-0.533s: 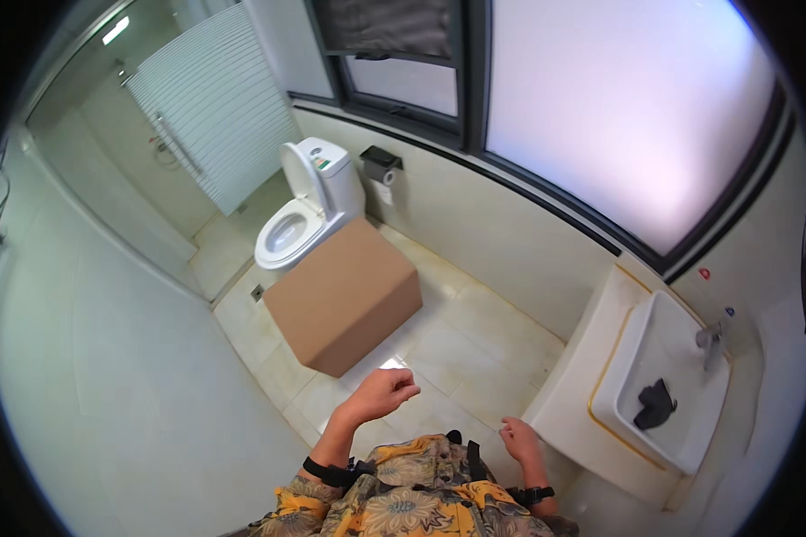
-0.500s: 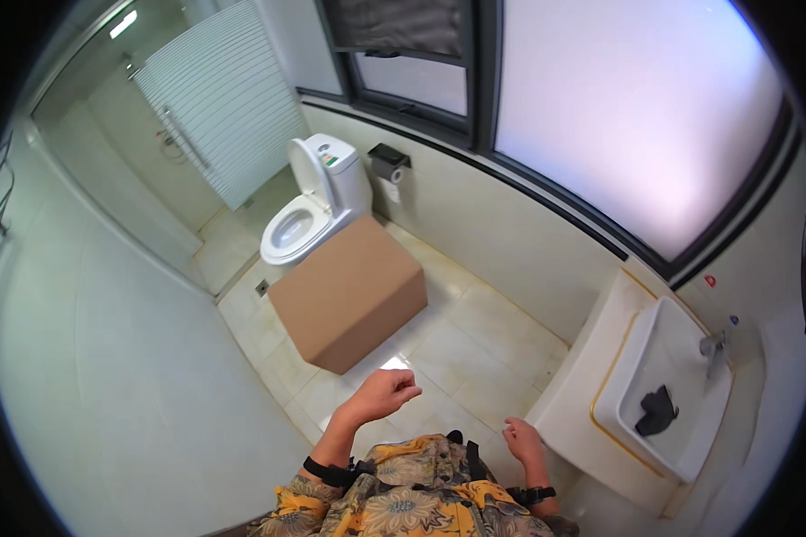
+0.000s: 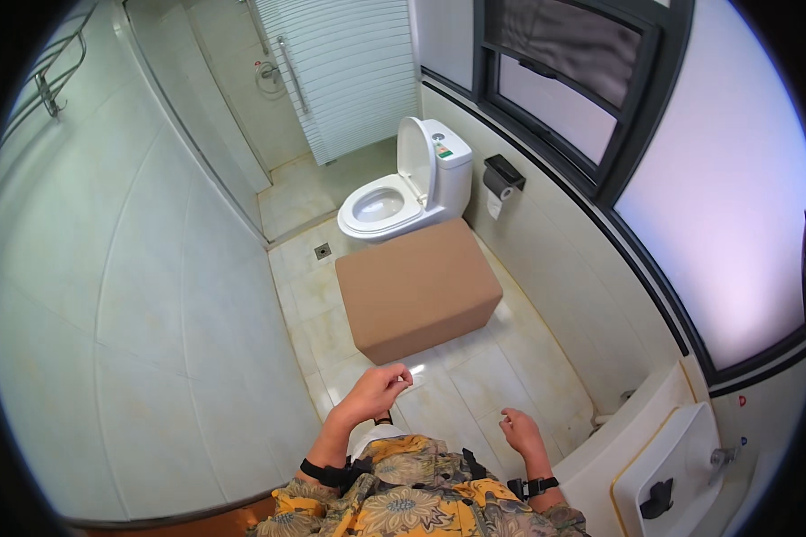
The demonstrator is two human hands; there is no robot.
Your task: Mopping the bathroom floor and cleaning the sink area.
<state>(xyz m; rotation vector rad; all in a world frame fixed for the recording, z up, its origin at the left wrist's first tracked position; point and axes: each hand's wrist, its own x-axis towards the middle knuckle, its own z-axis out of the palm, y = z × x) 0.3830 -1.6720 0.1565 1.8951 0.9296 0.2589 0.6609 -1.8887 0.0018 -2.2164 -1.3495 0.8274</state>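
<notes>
My left hand (image 3: 376, 392) hangs in front of my waist, its fingers curled in toward the thumb with nothing visible in them. To its right, my right hand (image 3: 521, 431) is held lower, loosely bent, thumb and forefinger a little apart, and it carries nothing. Both hands are in the air and touch no object. Closest to the left hand is a large brown box-shaped block (image 3: 421, 282) on the tiled floor, just beyond it. Behind the block stands a white toilet (image 3: 452, 183) with its lid up.
A washbasin (image 3: 636, 483) with a dark cloth-like item (image 3: 657, 498) in it is at the lower right. A paper holder (image 3: 503, 174) hangs under the window. At the far left are a metal rack (image 3: 47, 85) and a glass shower door (image 3: 345, 76). A floor drain (image 3: 323, 251) lies near the toilet.
My view has turned to the left, so the toilet, block and basin sit farther right in the picture. Both hands keep much the same pose in front of my body.
</notes>
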